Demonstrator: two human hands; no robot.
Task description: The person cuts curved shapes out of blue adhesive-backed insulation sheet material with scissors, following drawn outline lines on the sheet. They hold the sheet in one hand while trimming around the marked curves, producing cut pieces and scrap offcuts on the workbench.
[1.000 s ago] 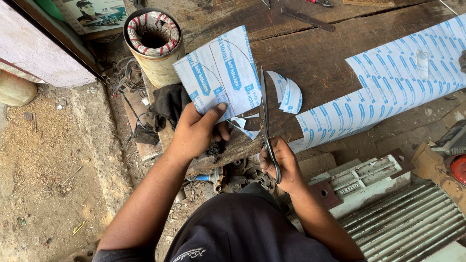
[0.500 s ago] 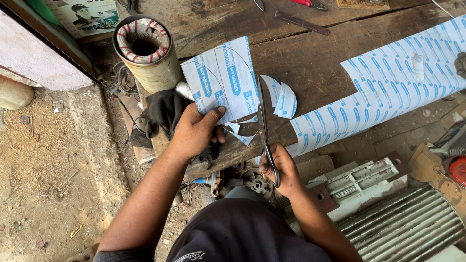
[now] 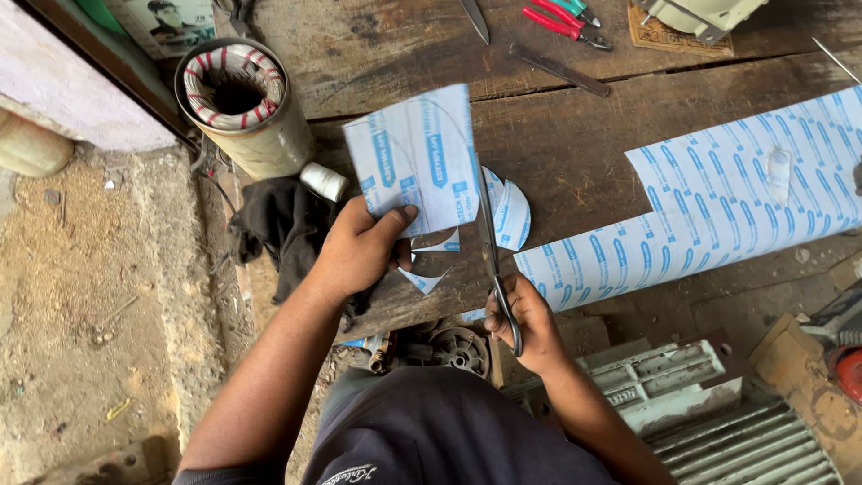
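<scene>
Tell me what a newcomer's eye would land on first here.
First, the blue-and-white printed sheet piece at centre, pinched by the left hand while the right hand works long scissors along its right edge. Next, the long printed sheet spread across the wooden bench at right, and the copper-wound coil can at upper left.

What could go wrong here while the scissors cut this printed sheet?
The left hand pinches the white sheet piece with blue print close to the long metal scissors in the right hand, so its fingers might get nicked. Curved offcuts near the worn wooden bench edge may slide off.
</scene>
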